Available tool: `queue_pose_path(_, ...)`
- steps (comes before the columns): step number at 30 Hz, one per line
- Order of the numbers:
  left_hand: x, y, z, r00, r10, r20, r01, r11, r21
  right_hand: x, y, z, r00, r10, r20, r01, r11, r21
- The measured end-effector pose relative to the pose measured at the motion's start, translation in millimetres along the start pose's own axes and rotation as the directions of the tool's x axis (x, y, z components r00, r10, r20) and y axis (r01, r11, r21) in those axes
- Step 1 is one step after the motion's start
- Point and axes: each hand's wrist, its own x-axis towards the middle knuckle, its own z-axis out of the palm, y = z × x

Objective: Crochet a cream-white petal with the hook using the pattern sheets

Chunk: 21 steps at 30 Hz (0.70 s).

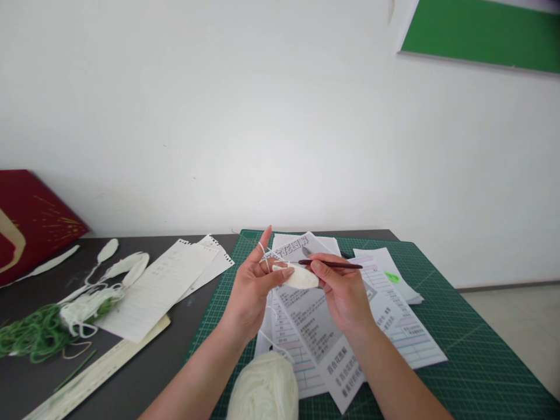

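Note:
Between my two hands is a small white crocheted piece (pixel 301 277), shaped like a petal. My left hand (pixel 254 280) pinches its left end between thumb and fingers, with white yarn looped round the raised index finger. My right hand (pixel 343 289) grips a crochet hook (pixel 336 264) with a dark handle; its thin metal tip points left to the upper edge of the piece. Whether a loop sits on the tip is too small to tell. A strand of yarn runs down from my left hand to a cream yarn ball (pixel 265 388) at the front.
Printed sheets (pixel 315 326) lie under my hands on a green cutting mat (pixel 476 350). To the left are handwritten pages (pixel 161 286), a long pale ruler-like strip (pixel 105 373), green yarn (pixel 37 332), white petal-shaped pieces (pixel 126 265) and a red box or bag (pixel 35 221). A white wall (pixel 280 116) stands behind.

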Motion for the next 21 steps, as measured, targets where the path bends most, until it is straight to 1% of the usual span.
queue_pose_path(11, 0.0, -1.2, 0.3, 1.0, 0.02, 0.02, -0.02, 1.0, -0.014, -1.1, 0.7, 0.2, 1.0, -0.023, 0.003, 0.023, 1.0, -0.021)
queue_pose_path(21, -0.1, -0.6, -0.5, 1.0, 0.024, -0.012, -0.024, 1.0, -0.001, 0.3, 1.0, -1.1, 0.999, -0.019, 0.041, 0.02, 0.999, -0.032)
